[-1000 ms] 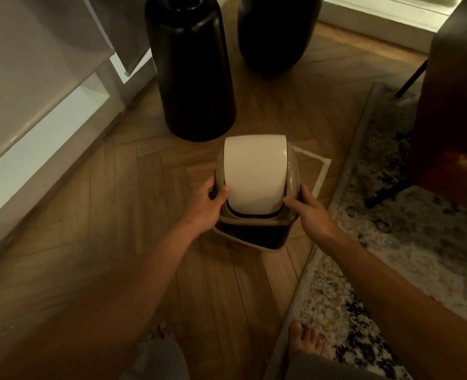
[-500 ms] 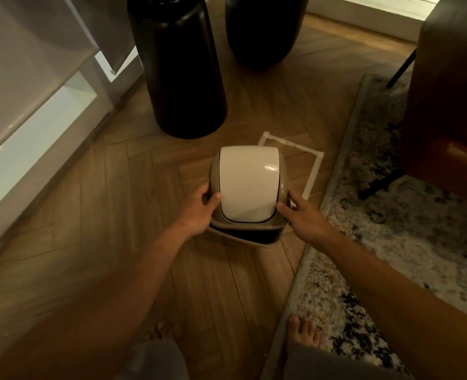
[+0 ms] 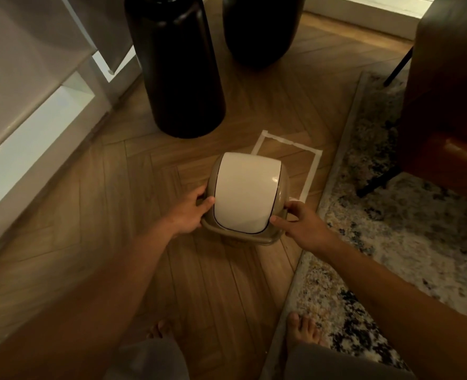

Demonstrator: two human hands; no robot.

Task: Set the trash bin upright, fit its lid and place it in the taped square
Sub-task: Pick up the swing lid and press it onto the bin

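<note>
The trash bin is seen upright with its lid fitted on top, so the step in hand is judged to be the last one: placement in the taped square. The bin is held at the lid's rim from both sides. The left hand is closed on the rim on the side away from the taped square, thumb laid on top; the fingers of the right hand are curled onto the rim on the side toward the square, thumb pressed at the lid's front edge. Whether the bin's base rests on the floor or is lifted clear cannot be told, since it is hidden beneath the lid.

The bin overlaps only the near corner of the taped square; most of the outline lies open beyond it. A short shift into the square is called for, with the bin kept level and the lid undisturbed. The black vase just beyond the square should be kept clear of.
</note>
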